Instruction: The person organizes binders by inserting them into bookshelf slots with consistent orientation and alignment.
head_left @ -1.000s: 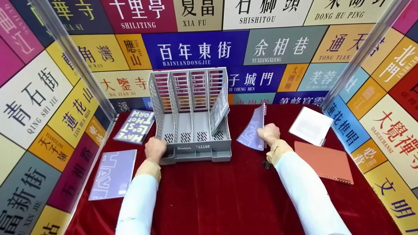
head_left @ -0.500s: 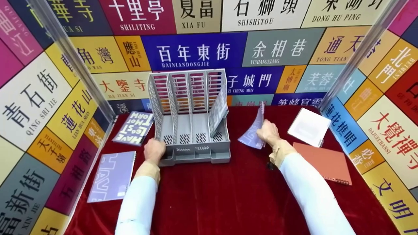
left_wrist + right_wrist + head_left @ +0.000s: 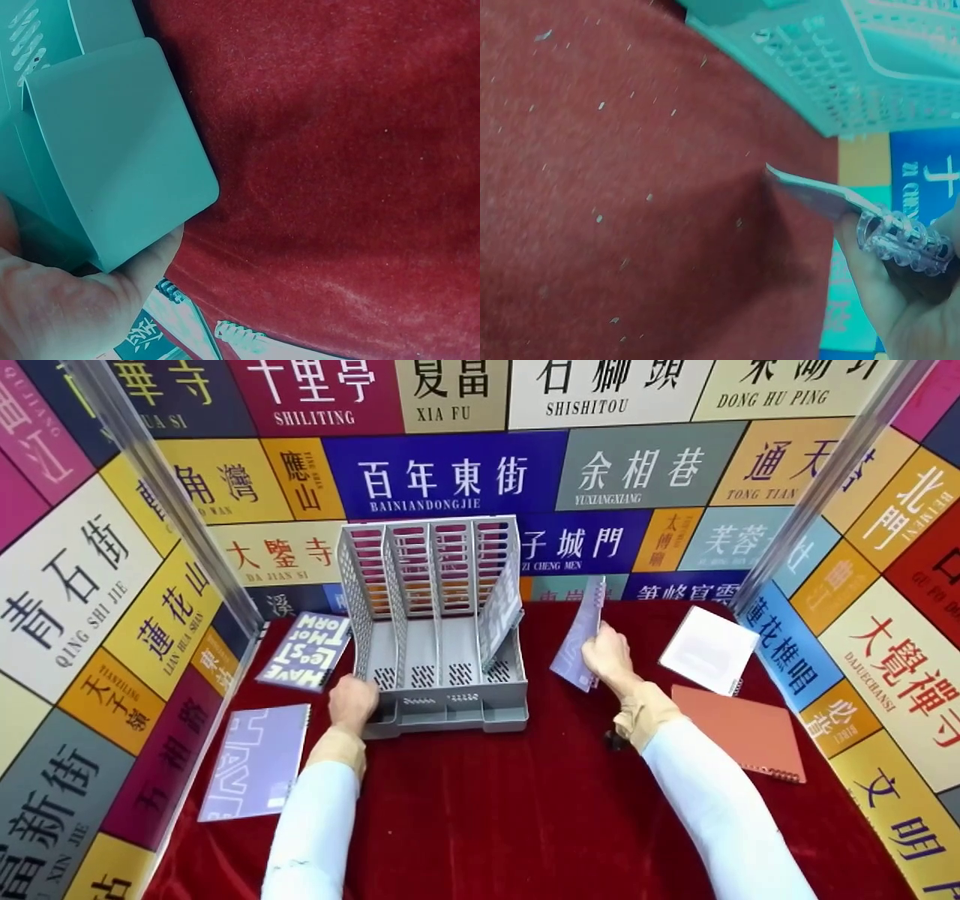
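My left hand (image 3: 353, 703) grips the front left corner of a grey file rack (image 3: 450, 709); in the left wrist view the thumb and fingers (image 3: 154, 262) lie on either side of that corner. In my right hand (image 3: 609, 656) a purple spiral-bound notebook (image 3: 579, 637) is pinched by its coil edge, upright and right of the rack. The right wrist view shows its clear coil (image 3: 904, 244) between thumb and fingers. Another notebook (image 3: 501, 611) leans inside the rack's rightmost compartment. The other compartments show bare floors.
Left of the rack lie a lettered notebook (image 3: 306, 652) and a purple notebook (image 3: 256, 761). To the right are a white notebook (image 3: 709, 651) and an orange notebook (image 3: 739, 731). Printed panels (image 3: 450, 472) wall the red cloth table (image 3: 480, 810) at the back and sides.
The purple notebook in my right hand has risen slightly and shifted a little left. My left hand stays on the rack's corner.
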Motion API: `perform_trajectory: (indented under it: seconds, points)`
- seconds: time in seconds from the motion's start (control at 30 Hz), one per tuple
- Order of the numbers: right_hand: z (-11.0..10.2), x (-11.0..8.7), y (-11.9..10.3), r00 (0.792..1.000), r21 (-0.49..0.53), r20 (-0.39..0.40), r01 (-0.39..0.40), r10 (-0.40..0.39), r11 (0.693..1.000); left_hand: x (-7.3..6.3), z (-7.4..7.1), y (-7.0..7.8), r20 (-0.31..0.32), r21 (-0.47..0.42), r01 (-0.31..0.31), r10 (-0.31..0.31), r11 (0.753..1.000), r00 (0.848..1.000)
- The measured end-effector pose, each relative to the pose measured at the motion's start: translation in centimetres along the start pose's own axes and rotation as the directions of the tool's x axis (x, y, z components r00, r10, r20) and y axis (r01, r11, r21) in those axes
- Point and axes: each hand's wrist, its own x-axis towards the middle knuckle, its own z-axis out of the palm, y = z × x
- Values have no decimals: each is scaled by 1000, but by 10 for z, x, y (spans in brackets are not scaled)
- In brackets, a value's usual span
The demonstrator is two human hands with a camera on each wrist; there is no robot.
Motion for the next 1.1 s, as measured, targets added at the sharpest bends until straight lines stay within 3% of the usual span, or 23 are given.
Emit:
perform_trajectory:
  seconds: [0.23, 0.57, 0.87, 1.1]
  points:
    - [-6, -15, -23, 996, 55, -73, 54, -50, 997, 0, -2, 0, 11, 7, 3, -3, 1000, 1000]
    - [-17, -29, -56, 973, 75, -192, 147, -131, 986, 6, 3, -3, 11, 12, 7, -7, 1000, 1000]
    - [-35, -52, -89, 968, 74, -180, 190, -174, 979, 5, 3, -3, 13, 12, 10, -10, 1000, 1000]
    - [-51, -71, -109, 941, -4, -167, 299, -295, 954, 1, 1, -1, -1, 4, 8, -8, 1000, 1000]
